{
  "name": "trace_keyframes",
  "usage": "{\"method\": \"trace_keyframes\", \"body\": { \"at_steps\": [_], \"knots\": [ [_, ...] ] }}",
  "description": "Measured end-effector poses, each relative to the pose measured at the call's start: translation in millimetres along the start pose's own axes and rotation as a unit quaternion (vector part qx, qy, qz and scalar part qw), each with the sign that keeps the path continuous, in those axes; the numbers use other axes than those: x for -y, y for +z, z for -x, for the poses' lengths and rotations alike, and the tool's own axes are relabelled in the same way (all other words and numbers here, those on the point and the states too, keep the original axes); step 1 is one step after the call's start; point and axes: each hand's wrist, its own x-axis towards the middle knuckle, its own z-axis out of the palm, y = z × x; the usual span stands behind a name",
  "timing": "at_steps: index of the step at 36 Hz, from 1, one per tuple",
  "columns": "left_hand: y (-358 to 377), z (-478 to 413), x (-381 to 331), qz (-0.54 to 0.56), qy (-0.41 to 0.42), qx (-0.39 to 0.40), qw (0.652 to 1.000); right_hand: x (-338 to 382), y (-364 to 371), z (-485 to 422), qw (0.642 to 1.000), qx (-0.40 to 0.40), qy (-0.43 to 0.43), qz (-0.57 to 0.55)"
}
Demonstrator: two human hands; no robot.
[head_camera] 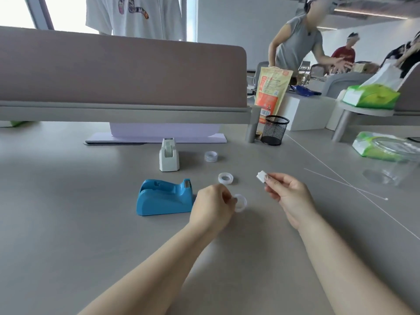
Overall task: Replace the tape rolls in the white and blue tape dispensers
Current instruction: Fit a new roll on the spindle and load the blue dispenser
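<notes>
Centre frame: left hand (213, 204) gripped a clear tape roll (240, 203); right hand (286, 192) pinched a white spool piece (261, 176).

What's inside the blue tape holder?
In the open top of the blue tape holder, no tape roll shows. Its solid side wall covers the lower part, so what lies there cannot be seen.

Blue dispenser (164, 197); white dispenser (168, 156); black mesh cup (275, 130); grey table (68, 201).

Open office: desk divider panel (122, 71), mesh pen cup (275, 130), shared desks
</notes>
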Motion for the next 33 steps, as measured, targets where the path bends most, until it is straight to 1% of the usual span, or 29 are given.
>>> {"method": "trace_keyframes", "body": {
  "at_steps": [5, 10, 15, 18, 21, 24, 27, 30, 33],
  "knots": [
    [11.4, -10.3, 7.6, 0.003, -0.011, -0.015, 1.000, -3.5, 0.3, -4.0, 1.000, 0.005, -0.016, 0.025],
    [8.4, -12.9, 13.7, -0.011, 0.000, -0.025, 1.000, -8.0, 2.0, -7.7, 0.999, 0.006, -0.029, 0.040],
    [-8.1, -12.8, 4.6, -0.003, 0.020, -0.037, 0.999, -12.1, 11.7, -14.1, 0.996, 0.004, -0.049, 0.071],
    [-23.1, -28.4, -5.5, -0.044, 0.062, -0.065, 0.995, -10.4, 24.3, -23.7, 0.996, 0.007, -0.042, 0.075],
    [-35.4, -57.7, -13.8, -0.121, 0.081, -0.077, 0.986, -7.6, 34.9, -37.2, 0.997, 0.007, -0.034, 0.074],
    [-39.0, -96.4, -18.9, -0.219, 0.071, -0.038, 0.972, -6.2, 41.3, -50.9, 0.998, 0.002, -0.022, 0.058],
    [-38.4, -132.7, -16.2, -0.304, 0.060, 0.012, 0.951, -8.7, 44.8, -63.1, 0.998, -0.002, -0.016, 0.058],
    [-35.2, -159.8, -5.1, -0.345, 0.048, 0.052, 0.936, -11.5, 47.0, -72.2, 0.997, 0.002, -0.025, 0.070],
    [-28.5, -175.5, 5.8, -0.349, 0.046, 0.088, 0.932, -13.2, 49.0, -77.2, 0.997, 0.012, -0.030, 0.073]
  ]
}}
